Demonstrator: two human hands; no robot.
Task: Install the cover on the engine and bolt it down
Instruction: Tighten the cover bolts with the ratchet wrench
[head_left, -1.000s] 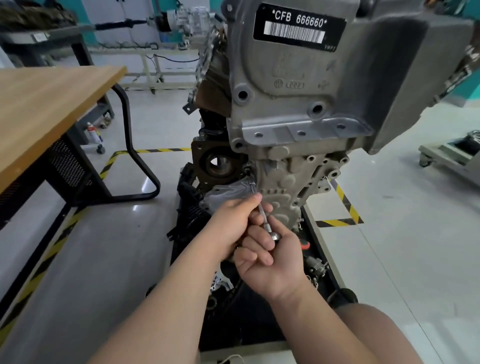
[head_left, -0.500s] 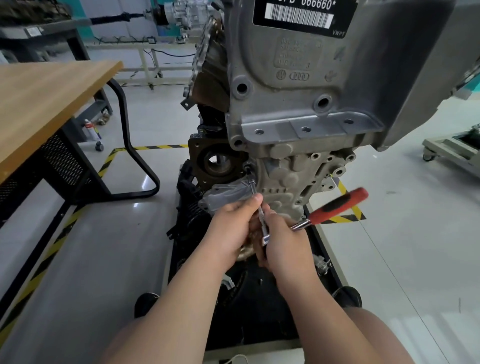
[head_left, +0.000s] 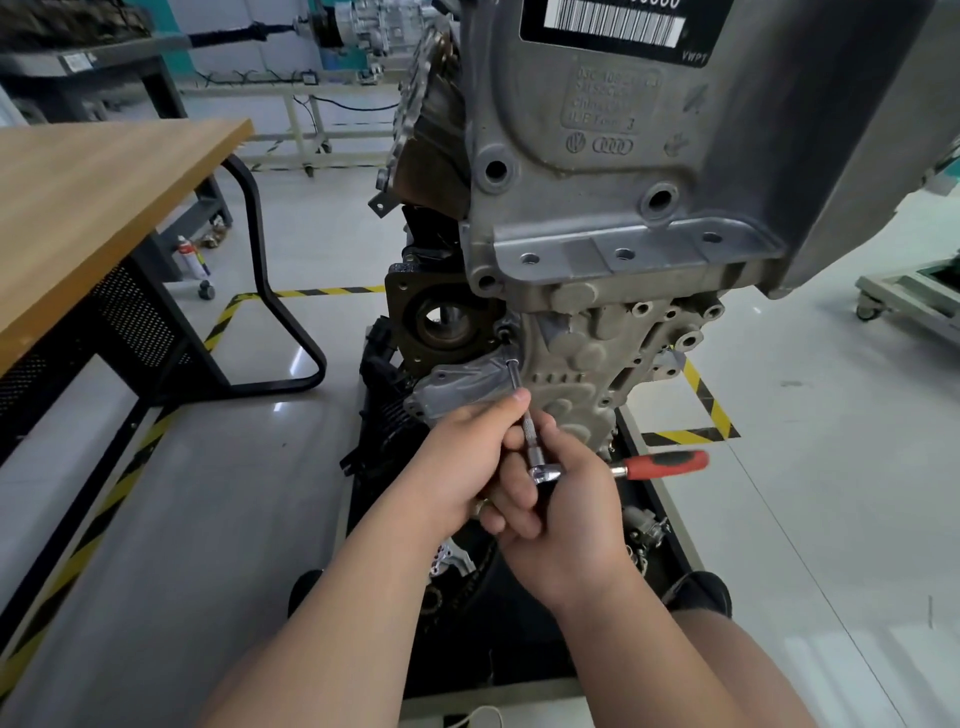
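Head view is showing the grey cover (head_left: 457, 387) sitting low on the left of the engine (head_left: 597, 218), just above the left hand (head_left: 462, 457), whose fingertips are pinching the extension bar (head_left: 525, 422). The bar is running up and slightly left from the fingers to the cover's upper-right corner. The right hand (head_left: 571, 519), lower, is curling round the ratchet (head_left: 545, 473), its red handle (head_left: 667, 463) pointing right.

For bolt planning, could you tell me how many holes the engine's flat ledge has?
3 holes in a row along the ledge: left, middle, right. None seems hidden.
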